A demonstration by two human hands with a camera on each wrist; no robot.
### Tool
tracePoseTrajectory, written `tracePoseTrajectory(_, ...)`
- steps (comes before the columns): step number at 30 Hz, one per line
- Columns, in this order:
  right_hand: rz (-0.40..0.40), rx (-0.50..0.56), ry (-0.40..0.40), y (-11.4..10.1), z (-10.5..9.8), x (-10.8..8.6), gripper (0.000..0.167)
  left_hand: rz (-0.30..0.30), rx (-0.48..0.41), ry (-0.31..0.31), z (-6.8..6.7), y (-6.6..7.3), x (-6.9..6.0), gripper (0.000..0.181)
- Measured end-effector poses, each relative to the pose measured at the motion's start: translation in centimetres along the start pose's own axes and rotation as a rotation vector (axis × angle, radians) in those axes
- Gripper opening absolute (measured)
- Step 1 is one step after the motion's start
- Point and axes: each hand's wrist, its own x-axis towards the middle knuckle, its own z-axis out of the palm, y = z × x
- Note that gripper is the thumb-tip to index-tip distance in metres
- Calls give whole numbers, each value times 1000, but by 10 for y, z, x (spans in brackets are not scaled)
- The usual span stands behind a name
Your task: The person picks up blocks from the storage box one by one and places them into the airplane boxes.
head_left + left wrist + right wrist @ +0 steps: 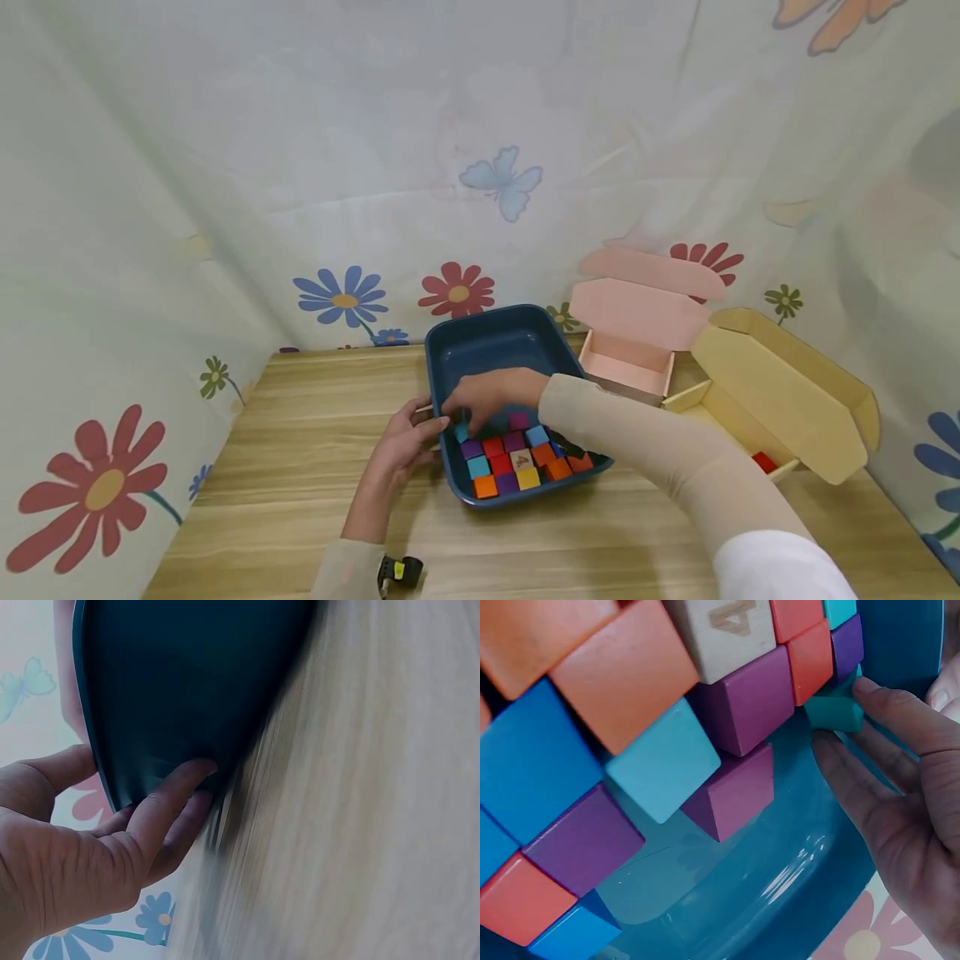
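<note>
A dark blue tray rests on the wooden table, with several coloured wooden cubes packed in rows toward its near side. My left hand grips the tray's left edge; in the left wrist view its thumb is at the rim and its fingers lie along the outer wall. Inside the tray my right hand pinches a teal cube between thumb and fingers, beside a purple cube at the left wall. One plain wood cube bears a 4.
Right of the tray stand an open pink box and an open yellow box, both with lids raised. A red piece lies in the yellow box. A flower-printed cloth hangs behind the table.
</note>
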Motion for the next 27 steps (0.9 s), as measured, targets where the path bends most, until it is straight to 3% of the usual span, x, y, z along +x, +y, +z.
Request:
tracePoseTrajectory(7, 51, 24, -51, -5, 1, -1, 36, -3, 37, 7, 1, -2, -1, 65)
tracePoseTrajectory(14, 60, -37, -115, -11, -1, -8, 25, -6, 50, 14, 0, -2, 1, 66)
tracePoseTrajectory(21, 29, -133, -106, -10, -1, -9, 23, -6, 33, 12, -1, -1, 2, 66)
tracePoseTrajectory(27, 49, -192, -90, -7, -6, -12, 22, -2, 21, 6, -1, -2, 2, 65)
